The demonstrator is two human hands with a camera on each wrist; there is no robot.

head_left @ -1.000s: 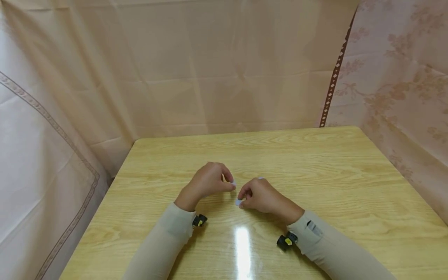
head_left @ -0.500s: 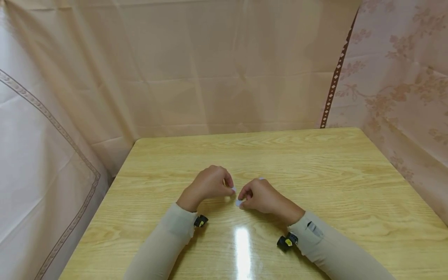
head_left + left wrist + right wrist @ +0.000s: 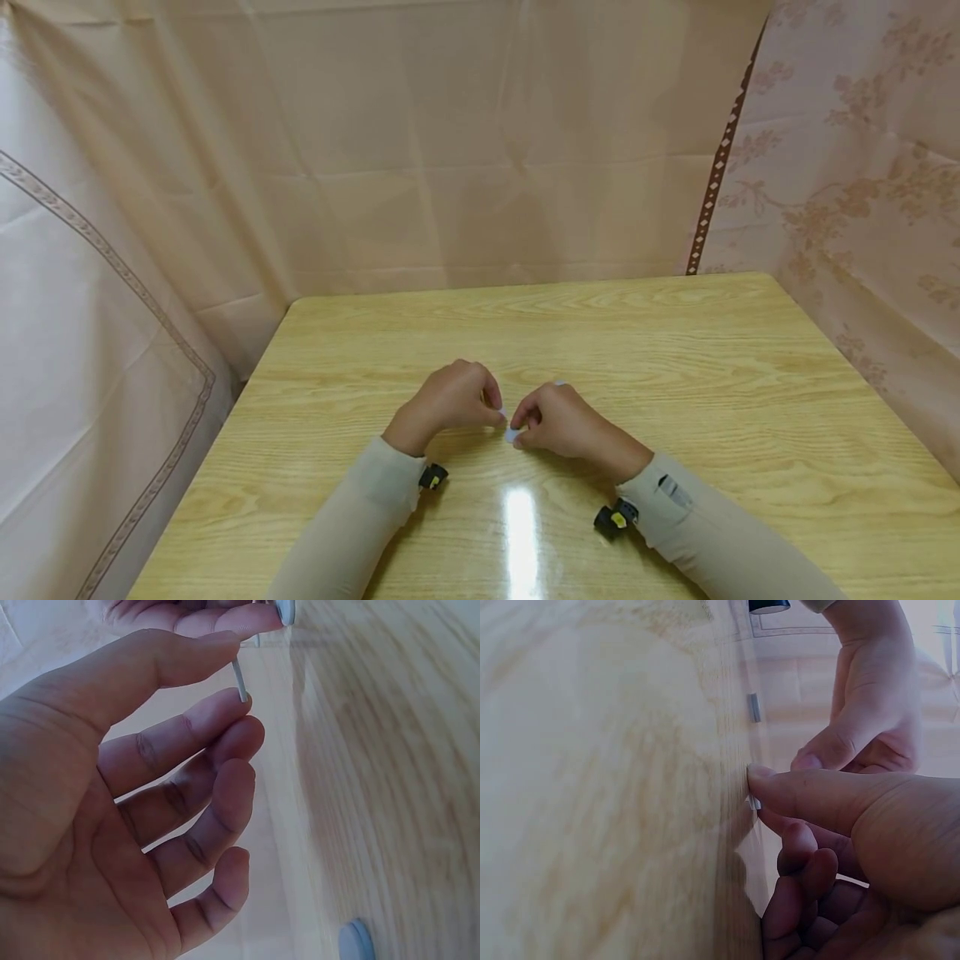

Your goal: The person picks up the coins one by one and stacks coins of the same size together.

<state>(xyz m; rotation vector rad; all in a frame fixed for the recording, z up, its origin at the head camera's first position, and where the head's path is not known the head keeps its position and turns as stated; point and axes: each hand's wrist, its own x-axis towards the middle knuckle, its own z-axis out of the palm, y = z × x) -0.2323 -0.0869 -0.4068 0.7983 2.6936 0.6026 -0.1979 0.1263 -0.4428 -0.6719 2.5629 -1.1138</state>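
Observation:
My left hand pinches a small thin pale disc between thumb and index finger, just above the table. In the left wrist view the disc stands edge-on, and the other fingers curve loosely. Close by on the right, my right hand holds a second pale disc between thumb and fingertips, down at the table surface. Fingers cover much of this disc in the right wrist view. A third pale disc lies on the table, mostly hidden behind my right hand in the head view.
The wood-grain table is glossy, with a bright reflection near its front. Beige cloth hangs behind it, and patterned cloth on the right. A small grey piece shows in the right wrist view; its kind is unclear.
My left hand has come slightly down and to the right with its disc, nearer the right hand's disc. The right hand has hardly moved.

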